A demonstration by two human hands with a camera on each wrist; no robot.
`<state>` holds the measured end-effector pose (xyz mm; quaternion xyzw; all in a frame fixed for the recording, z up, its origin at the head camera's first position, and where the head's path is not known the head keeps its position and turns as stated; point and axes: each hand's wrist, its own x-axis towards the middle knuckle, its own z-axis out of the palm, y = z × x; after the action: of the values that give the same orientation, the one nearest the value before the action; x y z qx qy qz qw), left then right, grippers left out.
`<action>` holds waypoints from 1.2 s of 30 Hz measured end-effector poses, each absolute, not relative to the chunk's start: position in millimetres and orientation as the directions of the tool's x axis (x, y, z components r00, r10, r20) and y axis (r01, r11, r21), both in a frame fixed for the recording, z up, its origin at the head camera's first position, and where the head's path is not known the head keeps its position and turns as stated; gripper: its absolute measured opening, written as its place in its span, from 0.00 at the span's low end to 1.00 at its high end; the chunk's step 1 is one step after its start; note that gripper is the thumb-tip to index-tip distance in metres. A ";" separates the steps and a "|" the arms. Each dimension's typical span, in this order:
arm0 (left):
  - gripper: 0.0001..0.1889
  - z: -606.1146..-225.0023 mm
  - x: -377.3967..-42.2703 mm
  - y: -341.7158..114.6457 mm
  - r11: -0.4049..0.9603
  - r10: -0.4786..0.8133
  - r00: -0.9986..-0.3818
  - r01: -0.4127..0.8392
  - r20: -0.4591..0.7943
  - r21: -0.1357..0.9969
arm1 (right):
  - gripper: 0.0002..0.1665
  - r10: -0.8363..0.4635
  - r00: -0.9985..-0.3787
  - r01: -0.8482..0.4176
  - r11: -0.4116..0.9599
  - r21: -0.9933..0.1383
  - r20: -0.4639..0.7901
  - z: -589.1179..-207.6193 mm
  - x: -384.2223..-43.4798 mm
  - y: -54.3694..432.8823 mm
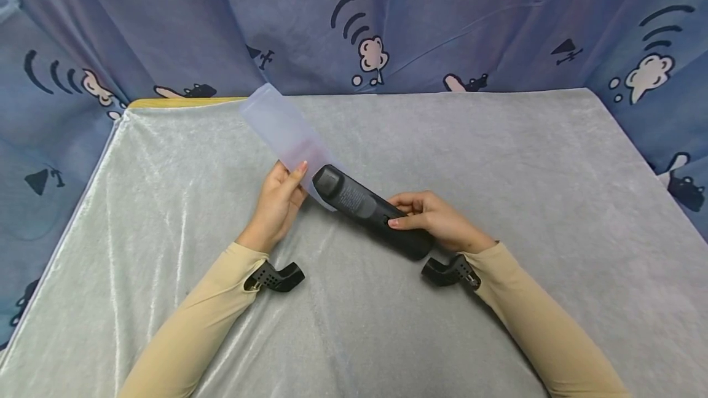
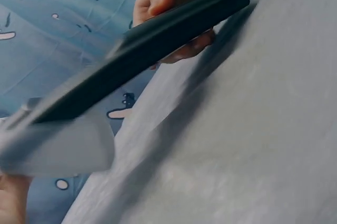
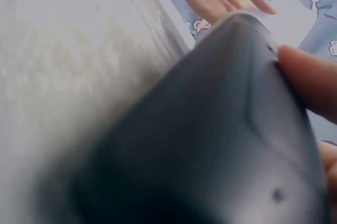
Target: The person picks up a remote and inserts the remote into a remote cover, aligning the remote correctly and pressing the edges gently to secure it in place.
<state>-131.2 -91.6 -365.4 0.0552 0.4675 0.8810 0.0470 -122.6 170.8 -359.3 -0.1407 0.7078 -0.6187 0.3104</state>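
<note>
My right hand grips a black remote control near its lower right end, thumb on the face with the printed label. The remote slants up to the left. In my left hand, pinched between thumb and fingers, is a flat translucent plastic sleeve pointing to the upper left. The remote's far end overlaps the sleeve's near end; whether it sits inside cannot be told. In the left wrist view, the remote crosses above the blurred sleeve. The right wrist view has the remote large and close.
A grey velvety cloth covers the table, with a yellow strip along its back left edge. A blue patterned curtain stands behind and at both sides. Black wrist mounts jut inward from both sleeves.
</note>
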 end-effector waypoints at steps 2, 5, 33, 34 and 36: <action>0.13 -366.0 -131.0 -90.3 -0.589 0.155 -0.987 -0.052 0.049 0.807 | 0.22 -0.571 -0.780 0.181 0.182 -0.966 -0.254 -359.6 -122.0 169.7; 0.11 -367.9 -130.6 -87.9 -0.628 0.194 -0.980 -0.097 0.035 0.772 | 0.21 -0.563 -0.794 0.161 0.168 -0.973 -0.229 -359.4 -121.3 167.9; 0.21 -371.0 -124.5 -80.9 -0.601 0.290 -0.956 -0.150 0.039 0.785 | 0.23 -0.536 -0.820 0.190 0.079 -0.979 -0.202 -365.9 -114.3 155.0; 0.23 -371.5 -124.5 -80.8 -0.603 0.291 -0.956 -0.152 0.039 0.783 | 0.23 -0.534 -0.820 0.193 0.077 -0.978 -0.204 -366.3 -114.2 154.4; 0.26 -372.2 -124.2 -80.5 -0.603 0.293 -0.955 -0.154 0.037 0.783 | 0.23 -0.532 -0.821 0.200 0.072 -0.977 -0.207 -367.0 -114.0 153.5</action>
<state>-124.2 -80.5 -372.2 0.0809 0.4276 0.8916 0.1254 -114.0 153.5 -367.0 -0.1223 0.6794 -0.6701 0.2730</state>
